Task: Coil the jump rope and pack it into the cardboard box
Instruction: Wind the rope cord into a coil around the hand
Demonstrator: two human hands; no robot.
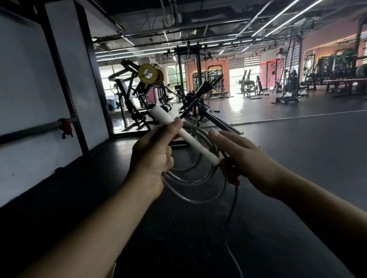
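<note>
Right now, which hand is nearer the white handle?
Left. The left hand pinches the white handle near its middle; the right hand is beside its lower end, gripping the rope.

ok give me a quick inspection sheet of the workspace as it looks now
surface: dark gym floor, no table seen
job's things: rope in clear loops between the hands; white handle sticks up-left; box not clearly seen
clutter: nothing seen
grippers: left hand pinches handle and holds loops; right hand grips the rope's far side
cables: loose rope tail hangs from right hand towards floor
surroundings: weight machine with yellow plates, white wall panel, racks at far right
</note>
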